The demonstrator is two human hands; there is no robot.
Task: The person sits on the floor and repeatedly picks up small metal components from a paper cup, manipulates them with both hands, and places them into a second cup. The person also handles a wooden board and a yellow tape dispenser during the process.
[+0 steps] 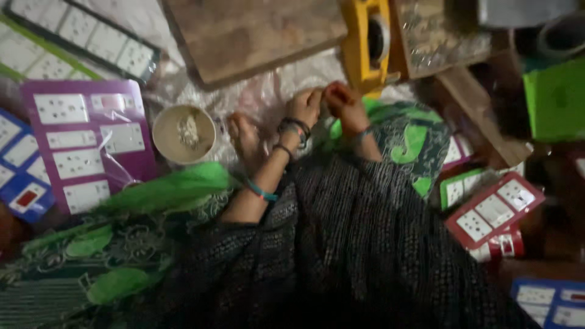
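Flanking a purple card of white switch plates [85, 143] and a red card [495, 210], the left hand [304, 106] and right hand [341, 103] meet fingertip to fingertip, pinching something too blurred to identify.

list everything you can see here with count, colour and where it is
purple switch card: 1, purple with white switch plates, left on the floor
blue switch cards: 1 at far left, another at bottom right
green-edged card: 1, top left, dark frame, white plates
red switch card: 1, right
round bowl: 1, pale, whitish bits inside, centre left
wooden board: 1, brown, top centre
yellow tape dispenser: 1, top centre
green box: 1, right edge
clear plastic sheet: under the hands
left hand: bangles on wrist, meets the right hand on something too small to tell
right hand: fingers curled, beside the left
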